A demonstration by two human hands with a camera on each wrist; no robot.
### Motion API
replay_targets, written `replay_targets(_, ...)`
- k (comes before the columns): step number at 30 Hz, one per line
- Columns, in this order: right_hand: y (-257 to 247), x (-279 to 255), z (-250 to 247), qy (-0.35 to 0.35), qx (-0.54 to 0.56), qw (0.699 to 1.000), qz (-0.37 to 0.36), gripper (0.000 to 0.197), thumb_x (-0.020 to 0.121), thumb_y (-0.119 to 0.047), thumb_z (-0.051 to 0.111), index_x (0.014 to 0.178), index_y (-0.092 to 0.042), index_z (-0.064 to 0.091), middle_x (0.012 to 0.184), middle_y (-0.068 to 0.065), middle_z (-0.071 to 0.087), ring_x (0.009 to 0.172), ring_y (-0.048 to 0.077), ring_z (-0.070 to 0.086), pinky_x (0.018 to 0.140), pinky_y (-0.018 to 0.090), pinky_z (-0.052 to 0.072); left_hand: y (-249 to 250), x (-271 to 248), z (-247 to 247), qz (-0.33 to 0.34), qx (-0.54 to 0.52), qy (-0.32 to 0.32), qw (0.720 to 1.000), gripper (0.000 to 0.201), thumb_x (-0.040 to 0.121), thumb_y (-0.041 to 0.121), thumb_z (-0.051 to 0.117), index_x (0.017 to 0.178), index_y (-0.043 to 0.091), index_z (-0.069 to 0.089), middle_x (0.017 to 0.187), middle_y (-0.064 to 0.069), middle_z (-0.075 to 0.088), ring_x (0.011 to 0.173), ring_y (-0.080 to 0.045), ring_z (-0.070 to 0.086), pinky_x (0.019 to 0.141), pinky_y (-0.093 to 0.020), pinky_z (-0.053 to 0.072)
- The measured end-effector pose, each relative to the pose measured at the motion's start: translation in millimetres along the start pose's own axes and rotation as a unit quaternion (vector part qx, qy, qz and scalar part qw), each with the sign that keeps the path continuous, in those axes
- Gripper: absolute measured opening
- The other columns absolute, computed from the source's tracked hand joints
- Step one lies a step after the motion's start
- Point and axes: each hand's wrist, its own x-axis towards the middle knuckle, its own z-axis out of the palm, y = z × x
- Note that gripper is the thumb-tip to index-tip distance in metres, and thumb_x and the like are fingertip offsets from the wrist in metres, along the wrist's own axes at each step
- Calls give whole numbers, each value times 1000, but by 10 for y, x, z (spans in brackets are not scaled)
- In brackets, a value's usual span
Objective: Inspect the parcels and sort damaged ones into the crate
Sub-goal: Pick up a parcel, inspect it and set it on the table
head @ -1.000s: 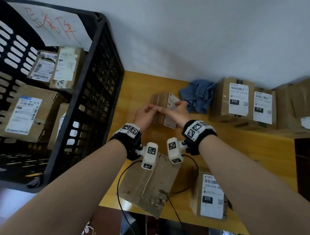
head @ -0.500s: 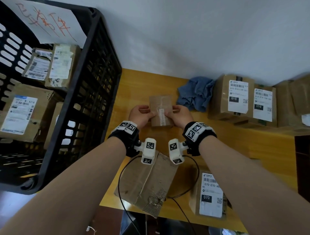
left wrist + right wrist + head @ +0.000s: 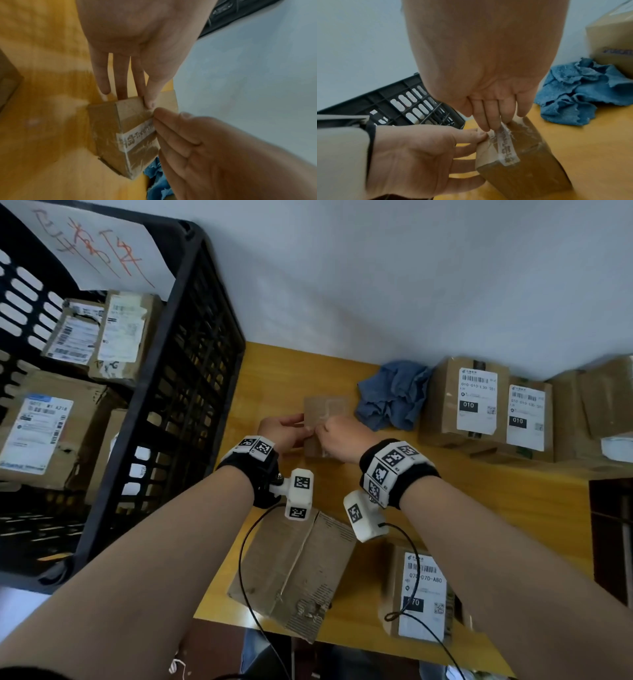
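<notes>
A small brown taped parcel (image 3: 325, 409) is held just above the yellow table (image 3: 274, 378), between both hands. My left hand (image 3: 284, 429) pinches its left edge, thumb on top and fingers underneath, which the right wrist view shows plainly for the left hand (image 3: 471, 142). My right hand (image 3: 339, 436) covers the near right part, thumb on the taped face and fingers round the side. A white printed tape strip crosses the parcel (image 3: 530, 155). The black crate (image 3: 191, 371) stands to the left, holding several labelled boxes.
A crumpled blue cloth (image 3: 390, 395) lies just right of the parcel. Two boxes labelled 010 (image 3: 476, 402) stand at the back right. A torn cardboard box (image 3: 298, 570) and a box labelled 070 (image 3: 421, 594) lie near the front edge under my wrists.
The parcel has been turned in my hands: its white label side showed first, now a plain taped face points up. My right hand has slid left over the parcel.
</notes>
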Motion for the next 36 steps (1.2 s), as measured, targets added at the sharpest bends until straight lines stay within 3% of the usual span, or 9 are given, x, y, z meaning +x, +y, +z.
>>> replay_targets(5,0,32,-2,1,-9,1000,5,44,110,-25,36,85,-1,62,74,11,53,68,27,51,59,36,36,-33,23,0,0,-10,-6,1000,42,91,9,80,131,13,70,108,-7,76,88,-19,74,70,-35,60)
replay_targets(8,111,-43,-53,105,79,991,2,37,109,-24,39,97,-6,70,83,8,62,71,26,58,59,34,43,-54,52,-26,-10,-20,-16,1000,42,91,10,80,131,15,69,107,-4,77,95,-22,74,74,-38,61)
replay_targets(12,249,-36,17,203,143,968,38,38,104,-24,51,140,-16,61,142,7,55,125,24,58,104,34,48,-90,75,-14,-14,-18,-11,1000,26,94,19,78,119,22,70,113,-6,75,109,-28,71,91,-49,61)
replay_targets(14,263,34,85,193,182,962,62,43,102,-32,57,144,-21,57,149,7,40,128,24,53,102,30,44,-88,53,20,-10,-21,-13,1000,19,101,28,70,120,25,71,115,-4,72,115,-30,67,95,-52,60)
replay_targets(19,322,52,100,243,343,904,73,41,99,-40,64,136,-24,57,136,-1,53,115,12,52,96,27,40,-84,103,38,33,-13,0,999,15,101,17,66,110,27,74,125,-5,71,106,-18,67,79,-32,54)
replay_targets(22,356,63,79,215,402,885,99,43,104,-45,55,139,-19,58,127,-3,60,116,16,58,102,37,48,-123,180,72,60,-15,46,997,19,90,13,80,93,25,67,110,-2,71,107,-23,68,91,-39,58)
replay_targets(25,329,62,46,182,334,919,100,49,108,-47,41,130,-9,64,112,5,61,105,20,58,95,35,45,-190,213,86,54,11,57,997,27,85,13,85,91,22,60,102,-1,69,107,-28,68,97,-47,58)
replay_targets(30,109,-72,-44,244,199,949,-17,55,112,-39,37,64,-14,46,57,3,37,52,19,38,49,29,26,-209,205,62,47,1,45,998,30,84,17,87,98,20,62,110,-6,71,107,-29,70,97,-52,59)
replay_targets(36,87,37,97,159,36,986,-22,56,113,-35,32,65,-12,50,61,7,51,61,29,54,61,37,35,-110,188,15,71,-46,42,996,25,95,7,74,119,11,70,121,-11,73,109,-28,71,91,-40,61)
